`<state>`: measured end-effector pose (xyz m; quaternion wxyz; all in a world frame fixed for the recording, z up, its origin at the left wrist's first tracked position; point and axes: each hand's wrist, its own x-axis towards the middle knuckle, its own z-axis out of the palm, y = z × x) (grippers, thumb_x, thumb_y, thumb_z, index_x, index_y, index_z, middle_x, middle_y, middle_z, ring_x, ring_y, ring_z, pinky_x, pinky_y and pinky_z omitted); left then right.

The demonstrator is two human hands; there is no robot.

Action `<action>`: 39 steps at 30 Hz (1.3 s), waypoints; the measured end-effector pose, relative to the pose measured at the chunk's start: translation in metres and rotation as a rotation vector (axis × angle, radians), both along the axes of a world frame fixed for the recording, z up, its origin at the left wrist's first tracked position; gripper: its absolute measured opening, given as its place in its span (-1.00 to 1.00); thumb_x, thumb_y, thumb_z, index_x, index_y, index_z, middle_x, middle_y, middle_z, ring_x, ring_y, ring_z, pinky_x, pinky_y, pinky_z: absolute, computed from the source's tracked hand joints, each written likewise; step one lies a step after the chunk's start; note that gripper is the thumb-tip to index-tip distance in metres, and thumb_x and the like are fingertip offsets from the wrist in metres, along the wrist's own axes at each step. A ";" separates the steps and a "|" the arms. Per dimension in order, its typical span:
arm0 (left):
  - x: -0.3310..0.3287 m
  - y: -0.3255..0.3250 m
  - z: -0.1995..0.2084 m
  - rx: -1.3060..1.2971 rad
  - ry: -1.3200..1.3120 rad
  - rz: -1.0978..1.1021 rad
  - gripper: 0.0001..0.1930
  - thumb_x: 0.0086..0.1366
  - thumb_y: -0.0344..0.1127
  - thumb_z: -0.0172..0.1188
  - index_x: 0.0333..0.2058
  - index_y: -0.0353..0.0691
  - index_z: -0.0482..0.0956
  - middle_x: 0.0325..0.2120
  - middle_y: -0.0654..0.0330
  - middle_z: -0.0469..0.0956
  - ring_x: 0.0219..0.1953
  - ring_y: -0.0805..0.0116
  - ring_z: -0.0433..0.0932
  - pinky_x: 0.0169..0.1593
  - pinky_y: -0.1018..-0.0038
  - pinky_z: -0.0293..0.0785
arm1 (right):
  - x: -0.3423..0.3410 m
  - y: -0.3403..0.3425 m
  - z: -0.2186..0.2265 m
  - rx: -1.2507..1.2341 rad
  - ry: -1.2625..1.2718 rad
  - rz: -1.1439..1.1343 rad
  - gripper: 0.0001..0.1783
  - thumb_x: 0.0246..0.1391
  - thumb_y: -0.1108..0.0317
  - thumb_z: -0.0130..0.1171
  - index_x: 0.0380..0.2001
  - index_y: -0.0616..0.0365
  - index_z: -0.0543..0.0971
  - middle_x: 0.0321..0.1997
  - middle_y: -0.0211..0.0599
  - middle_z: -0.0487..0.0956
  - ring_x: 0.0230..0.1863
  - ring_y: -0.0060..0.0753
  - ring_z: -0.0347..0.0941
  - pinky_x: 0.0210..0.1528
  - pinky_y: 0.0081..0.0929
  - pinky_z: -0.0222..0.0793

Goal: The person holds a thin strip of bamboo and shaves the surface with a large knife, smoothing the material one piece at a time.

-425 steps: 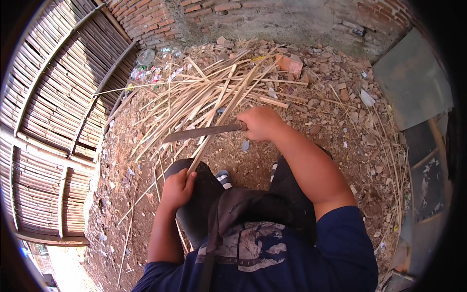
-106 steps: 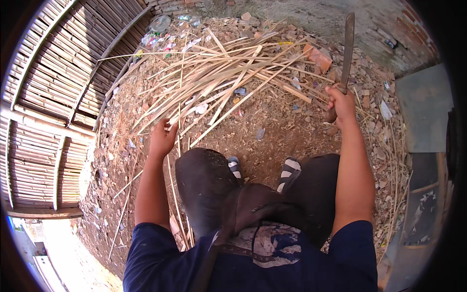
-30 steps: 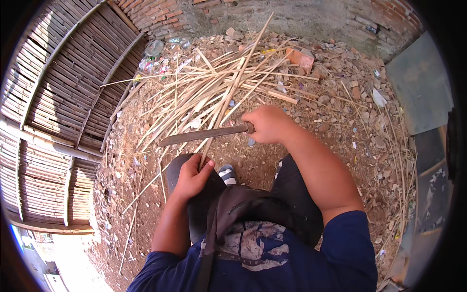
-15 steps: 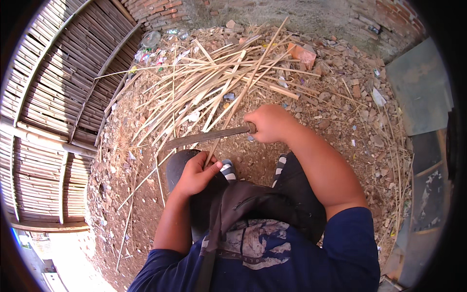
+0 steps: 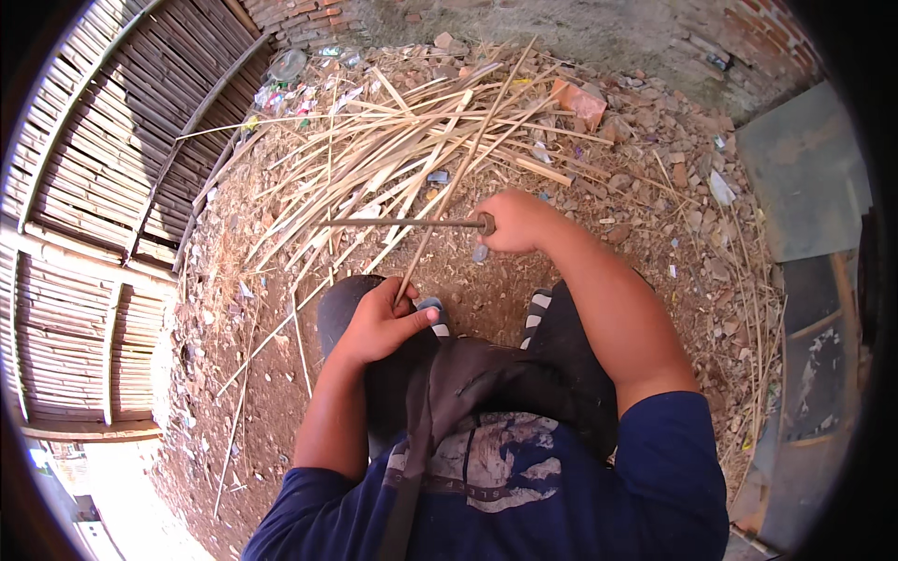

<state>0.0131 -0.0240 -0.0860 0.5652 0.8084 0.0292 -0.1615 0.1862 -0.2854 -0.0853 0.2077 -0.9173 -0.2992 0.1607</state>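
My right hand (image 5: pixel 513 222) is closed round the handle of a long-bladed machete (image 5: pixel 402 222). Its blade points left and shows edge-on, crossing the line of a long bamboo strip (image 5: pixel 465 161). Whether blade and strip touch, I cannot tell. By my left knee, my left hand (image 5: pixel 385 323) grips the near end of that strip, thumb stretched to the right. From there the strip slants away and to the right, over a loose pile of pale split bamboo strips (image 5: pixel 374 178) on the ground.
Rubble and an orange brick block (image 5: pixel 580 103) lie beyond the pile, before a brick wall (image 5: pixel 524 28). A bamboo slat wall (image 5: pixel 103 159) rises on the left. Grey panels (image 5: pixel 804 168) lean at the right. My striped footwear (image 5: pixel 537 314) shows between my knees.
My right hand has moved slightly away from me, and the machete blade has turned from showing its flat side to edge-on. My left hand keeps hold of the bamboo strip, nearly in place.
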 end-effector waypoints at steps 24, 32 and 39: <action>0.004 -0.012 -0.005 0.308 -0.107 0.041 -0.50 0.18 -0.03 0.52 -0.19 -0.33 0.53 -0.62 0.35 0.35 -0.54 0.54 0.32 -0.44 0.47 0.30 | 0.001 0.018 -0.006 -0.100 -0.010 0.076 -0.70 -0.13 0.29 0.24 -0.25 0.00 0.70 -0.26 -0.06 0.70 -0.17 0.08 0.65 -0.13 -0.03 0.56; 0.000 -0.006 0.000 0.292 -0.066 0.080 -0.53 0.20 -0.07 0.52 -0.21 -0.33 0.52 -0.60 0.41 0.34 -0.52 0.59 0.29 -0.45 0.52 0.27 | -0.030 0.033 0.025 -0.076 -0.151 0.092 -0.71 -0.15 0.28 0.28 -0.29 0.12 0.72 -0.32 0.02 0.69 -0.23 0.15 0.62 -0.19 -0.02 0.52; 0.004 -0.012 0.001 0.319 -0.091 0.099 -0.57 0.25 -0.07 0.47 -0.21 -0.31 0.52 -0.60 0.40 0.36 -0.52 0.59 0.30 -0.45 0.51 0.27 | 0.005 0.007 -0.010 0.009 0.027 0.049 -0.69 -0.11 0.27 0.27 -0.22 0.04 0.70 -0.26 -0.04 0.70 -0.19 0.08 0.65 -0.12 -0.04 0.56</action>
